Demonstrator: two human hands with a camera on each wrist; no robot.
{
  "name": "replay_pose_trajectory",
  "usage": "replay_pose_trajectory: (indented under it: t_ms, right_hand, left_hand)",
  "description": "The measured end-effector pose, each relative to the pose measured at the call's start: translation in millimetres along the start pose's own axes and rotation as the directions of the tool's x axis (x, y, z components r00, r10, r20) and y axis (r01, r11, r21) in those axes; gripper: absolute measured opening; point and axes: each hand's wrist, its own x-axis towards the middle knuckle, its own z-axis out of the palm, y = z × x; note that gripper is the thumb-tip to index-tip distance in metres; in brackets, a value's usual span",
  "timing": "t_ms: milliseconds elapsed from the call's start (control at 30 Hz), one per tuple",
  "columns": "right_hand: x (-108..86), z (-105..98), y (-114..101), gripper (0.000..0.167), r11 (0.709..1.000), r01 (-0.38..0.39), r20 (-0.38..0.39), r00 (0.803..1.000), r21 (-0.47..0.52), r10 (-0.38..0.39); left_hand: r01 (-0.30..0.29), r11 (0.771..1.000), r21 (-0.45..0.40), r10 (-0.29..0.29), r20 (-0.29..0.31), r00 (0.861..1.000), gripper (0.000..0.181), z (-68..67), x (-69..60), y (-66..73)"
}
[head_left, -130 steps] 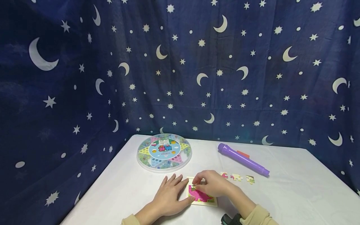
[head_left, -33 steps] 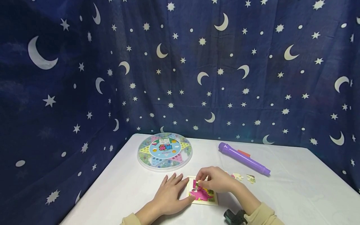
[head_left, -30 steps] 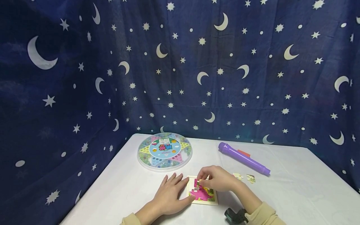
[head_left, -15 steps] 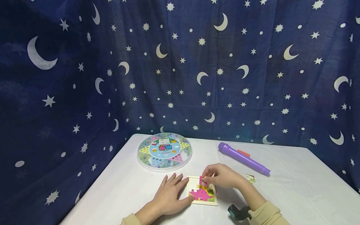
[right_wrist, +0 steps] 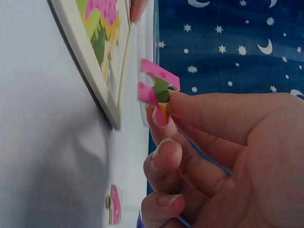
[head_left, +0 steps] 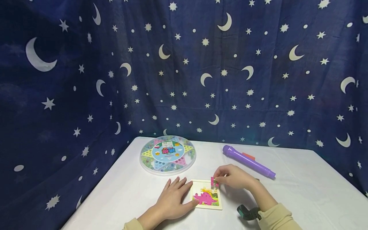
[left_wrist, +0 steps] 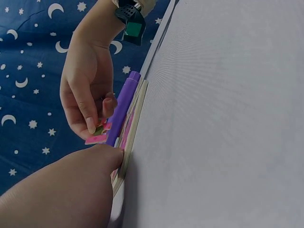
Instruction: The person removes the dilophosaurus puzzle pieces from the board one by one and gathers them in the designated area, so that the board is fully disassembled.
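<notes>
My right hand (head_left: pixel 235 177) pinches a pink, green and yellow jigsaw piece (right_wrist: pixel 161 88) between thumb and fingers. In the head view, it holds this piece just above the upper right corner of a small square puzzle board (head_left: pixel 198 185). Pink dinosaur pieces (head_left: pixel 205 198) fill the board's lower part, while its upper left shows bare backing. My left hand (head_left: pixel 173 201) lies with fingers spread on the table at the board's left side, its thumb resting on the board's lower left. The left wrist view shows the held piece (left_wrist: pixel 97 137) beyond the left thumb.
A loose jigsaw piece (right_wrist: pixel 115 205) lies on the white table beyond the board; my right hand hides others in the head view. Behind stand a round Chinese checkers set (head_left: pixel 168 155) and a purple toy microphone (head_left: pixel 248 162). A starry curtain (head_left: pixel 184 80) hangs behind.
My right hand has carried the piece rightward from over the board's upper middle to its upper right corner. It now covers the loose pieces seen earlier. My left hand has stayed in place.
</notes>
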Motion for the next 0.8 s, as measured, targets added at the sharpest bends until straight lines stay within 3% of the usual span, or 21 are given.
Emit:
replay_pose_trajectory:
  t_ms: [167, 433, 800]
  right_hand:
    - [-3.4, -7.4, 6.8, 0.003, 1.000, 0.006, -0.013, 1.000, -0.003, -0.006]
    - [-8.9, -13.3, 16.4, 0.004, 0.999, -0.047, -0.008, 0.999, 0.002, 0.047]
    - [-14.4, -18.5, 23.3, 0.006, 0.991, -0.112, 0.074, 0.992, 0.071, 0.106]
  left_hand:
    - [-0.001, 1.000, 0.004, 0.001, -0.002, 1.000, 0.077, 0.0, 0.2, 0.2]
    - [-0.001, 1.000, 0.001, 0.001, -0.001, 1.000, 0.076, 0.9, 0.2, -0.3]
    - [-0.004, 1.000, -0.003, 0.004, -0.007, 1.000, 0.076, -0.1, 0.1, -0.2]
